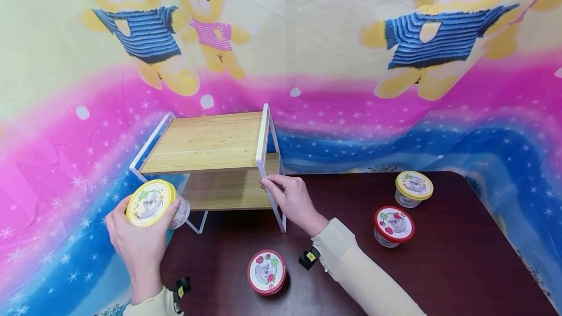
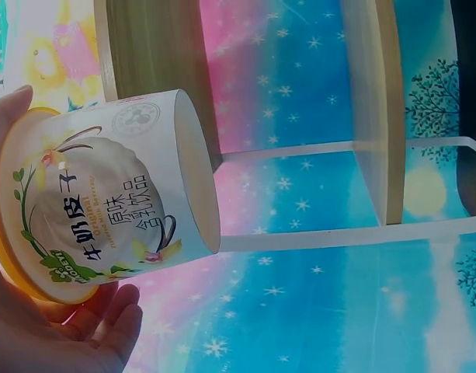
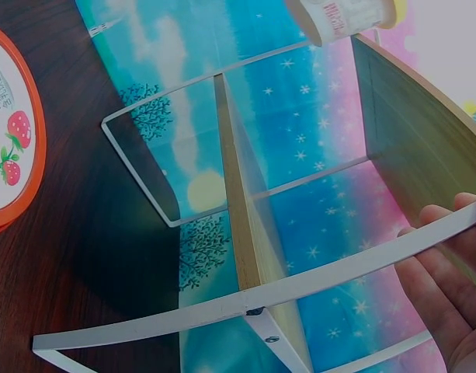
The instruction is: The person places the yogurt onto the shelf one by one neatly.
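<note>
My left hand [image 1: 138, 247] grips a paper tub with a yellow lid [image 1: 150, 203], raised in front of the left end of a two-tier shelf [image 1: 206, 143]. In the left wrist view the tub [image 2: 105, 194] lies tilted on its side, its printed wall and pale base facing the shelf. With thumb and fingers my right hand [image 1: 295, 204] pinches the white metal upright [image 1: 262, 160] at the shelf's right front. The right wrist view has the fingers [image 3: 436, 287] round that white bar. Both wooden boards, upper and lower [image 1: 228, 191], hold nothing in sight.
A red-lidded tub [image 1: 266, 272] stands on the dark table [image 1: 333, 277] near the front. Further right are another red-lidded tub [image 1: 394, 226] and a yellow-lidded tub [image 1: 414, 188] behind it. A printed bear cloth [image 1: 325, 62] hangs behind the shelf and table.
</note>
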{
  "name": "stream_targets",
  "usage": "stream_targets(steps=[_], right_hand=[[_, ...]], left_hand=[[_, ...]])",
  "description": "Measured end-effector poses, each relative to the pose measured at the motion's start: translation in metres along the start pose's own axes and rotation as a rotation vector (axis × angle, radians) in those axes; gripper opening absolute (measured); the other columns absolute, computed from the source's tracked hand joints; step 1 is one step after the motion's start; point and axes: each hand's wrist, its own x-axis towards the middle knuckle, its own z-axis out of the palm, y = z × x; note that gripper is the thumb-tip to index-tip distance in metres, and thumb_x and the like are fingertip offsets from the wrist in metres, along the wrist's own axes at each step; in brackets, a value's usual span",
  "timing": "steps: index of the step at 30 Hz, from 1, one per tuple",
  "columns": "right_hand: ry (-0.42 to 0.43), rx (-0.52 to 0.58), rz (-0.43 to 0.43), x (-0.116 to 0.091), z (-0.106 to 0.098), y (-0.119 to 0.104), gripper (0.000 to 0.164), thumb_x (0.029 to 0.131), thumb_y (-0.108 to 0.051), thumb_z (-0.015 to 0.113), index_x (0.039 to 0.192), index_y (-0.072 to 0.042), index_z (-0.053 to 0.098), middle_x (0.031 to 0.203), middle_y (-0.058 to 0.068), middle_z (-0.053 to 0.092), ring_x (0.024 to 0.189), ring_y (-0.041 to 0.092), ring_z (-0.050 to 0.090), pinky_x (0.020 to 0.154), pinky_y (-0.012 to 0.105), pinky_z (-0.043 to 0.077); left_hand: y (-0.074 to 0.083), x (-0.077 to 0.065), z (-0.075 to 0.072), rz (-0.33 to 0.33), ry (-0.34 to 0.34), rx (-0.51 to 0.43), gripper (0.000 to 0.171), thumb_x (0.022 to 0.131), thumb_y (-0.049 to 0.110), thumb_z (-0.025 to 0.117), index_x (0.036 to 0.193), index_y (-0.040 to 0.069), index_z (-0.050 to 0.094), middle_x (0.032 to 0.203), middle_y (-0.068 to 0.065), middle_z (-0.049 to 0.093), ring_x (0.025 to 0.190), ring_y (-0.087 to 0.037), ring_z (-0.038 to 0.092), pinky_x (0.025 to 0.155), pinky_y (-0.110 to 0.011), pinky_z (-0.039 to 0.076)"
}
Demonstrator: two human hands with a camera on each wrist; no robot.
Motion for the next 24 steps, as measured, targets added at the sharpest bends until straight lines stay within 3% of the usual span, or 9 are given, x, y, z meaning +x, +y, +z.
stream_targets(steps=[8,24], right_hand=[[-0.001,0.009,-0.015,0.0,0.001,0.001,0.014,0.1,-0.02,0.067,0.105,-0.012,0.079,0.094,-0.001,0.076,0.08,0.022,0.072,0.066,0.028,0.056],[0.009,-0.006,-0.005,0.0,0.001,0.001,0.015,0.1,-0.02,0.068,0.104,-0.011,0.079,0.093,-0.006,0.075,0.077,0.01,0.069,0.065,0.026,0.056]], left_hand=[[0.003,0.003,-0.002,0.024,0.011,-0.014,0.098,0.063,0.045,0.096,0.144,0.012,0.051,0.134,-0.007,0.049,0.121,-0.022,0.045,0.092,-0.046,0.034],[0.014,0.004,-0.006,0.072,0.057,-0.042,0.09,0.063,0.042,0.097,0.141,0.018,0.059,0.128,-0.002,0.052,0.115,-0.014,0.046,0.089,-0.037,0.034]])
